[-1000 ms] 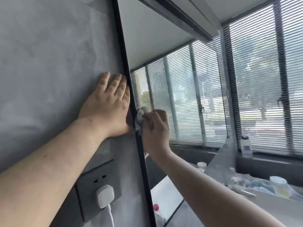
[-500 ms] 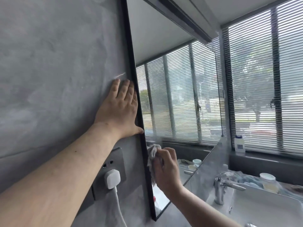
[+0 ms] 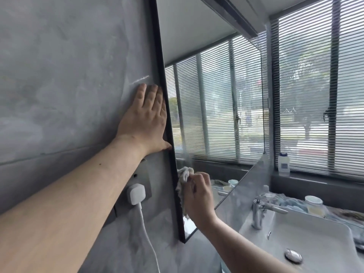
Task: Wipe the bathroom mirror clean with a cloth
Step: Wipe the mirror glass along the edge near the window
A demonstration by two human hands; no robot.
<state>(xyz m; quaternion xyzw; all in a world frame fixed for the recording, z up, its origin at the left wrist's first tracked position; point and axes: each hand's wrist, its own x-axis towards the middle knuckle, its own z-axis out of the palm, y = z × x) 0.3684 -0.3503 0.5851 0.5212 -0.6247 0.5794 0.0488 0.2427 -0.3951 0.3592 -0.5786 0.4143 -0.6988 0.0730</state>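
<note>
Mirror [image 3: 212, 107]: fixed to the grey wall [image 3: 69, 75], seen at a steep slant; its black frame [image 3: 167, 134] runs down the left edge, and the glass reflects the window blinds.
Cloth [image 3: 184, 175]: pale and bunched, pressed on the glass just right of the frame, near the mirror's lower left corner.
Right hand [image 3: 198, 196]: fingers curled round the cloth, holding it against the glass.
Left hand [image 3: 146, 117]: spread flat and wide on the wall, fingers straight, its edge touching the frame; it holds nothing.
Step in hand: the lower left margin is probably being wiped; streaks appear above the cloth, though the slant makes them hard to judge.
Risk, socket: a white plug [image 3: 136, 194] sits in the wall socket just left of the frame; a damp cloth slipping off the edge could wet it.
Risk, basin: the tap [image 3: 260, 211] and jar [image 3: 314, 204] stand near the right forearm; a broad sweep could knock them.
Hidden: the fingertips behind the cloth, the mirror's top, and most of the right arm.
</note>
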